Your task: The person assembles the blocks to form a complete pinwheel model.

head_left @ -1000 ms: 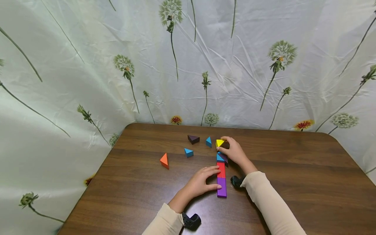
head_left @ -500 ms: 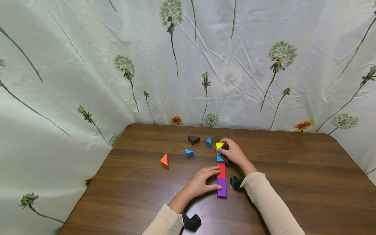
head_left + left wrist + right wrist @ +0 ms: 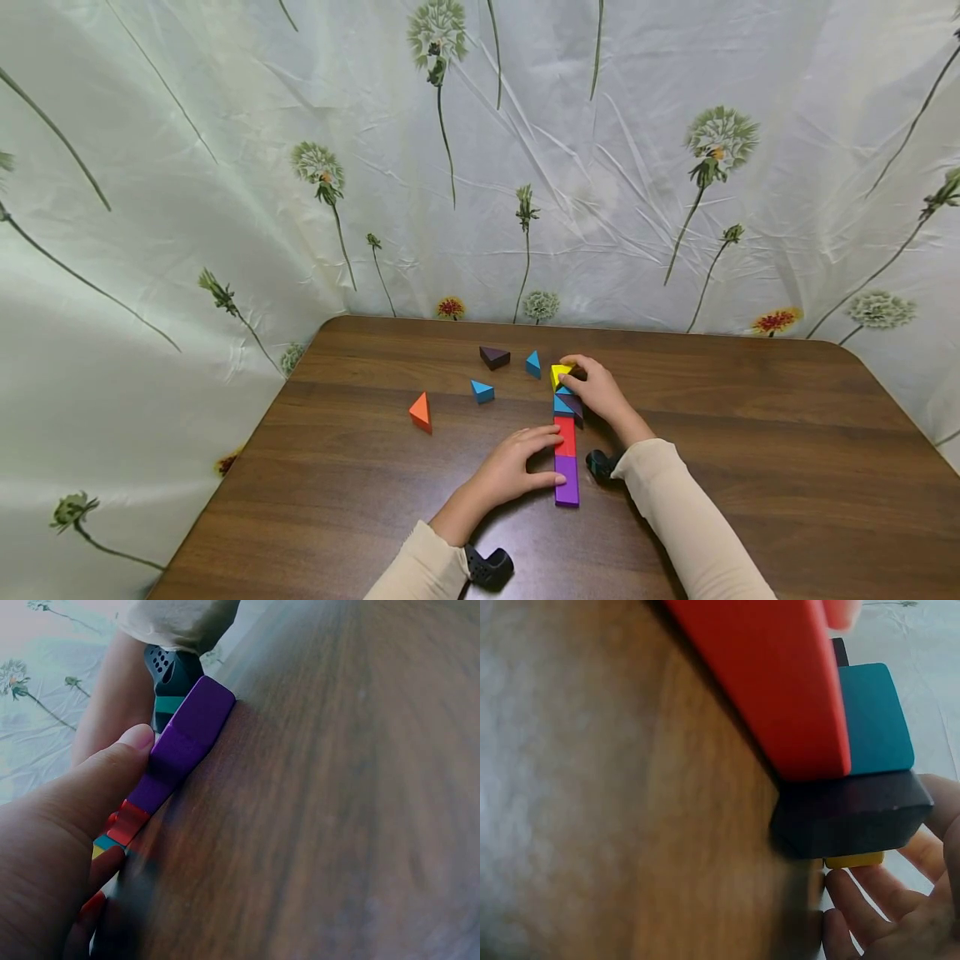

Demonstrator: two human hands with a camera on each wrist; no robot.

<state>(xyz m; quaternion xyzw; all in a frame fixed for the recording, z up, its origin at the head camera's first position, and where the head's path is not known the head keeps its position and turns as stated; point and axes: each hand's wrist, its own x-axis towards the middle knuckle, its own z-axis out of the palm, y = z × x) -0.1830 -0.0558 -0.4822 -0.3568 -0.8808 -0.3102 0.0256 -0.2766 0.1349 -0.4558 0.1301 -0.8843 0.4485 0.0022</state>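
Observation:
In the head view, a row of blocks runs away from me: a purple block [image 3: 567, 483], a red block [image 3: 566, 437], a blue triangular block [image 3: 562, 407] beside a dark triangular block [image 3: 573, 406], and a yellow triangular block [image 3: 558, 377] at the far end. A further bit of blue shows between the yellow block and the rest. My left hand [image 3: 510, 468] rests against the row, fingertips on the red block and thumb on the purple one. My right hand [image 3: 597, 392] holds the yellow block between thumb and fingers; its far side is partly covered.
Left of the row lie a dark triangular block [image 3: 494, 357], two blue triangular blocks [image 3: 533, 364] and an orange triangular block [image 3: 422, 412]. All sit on the brown wooden table [image 3: 360, 500]. A flower-patterned curtain [image 3: 615, 167] hangs behind its far edge.
My right hand has drawn the yellow block slightly towards me, close against the row, and its thumb has shifted a little to the right. The left hand has stayed still.

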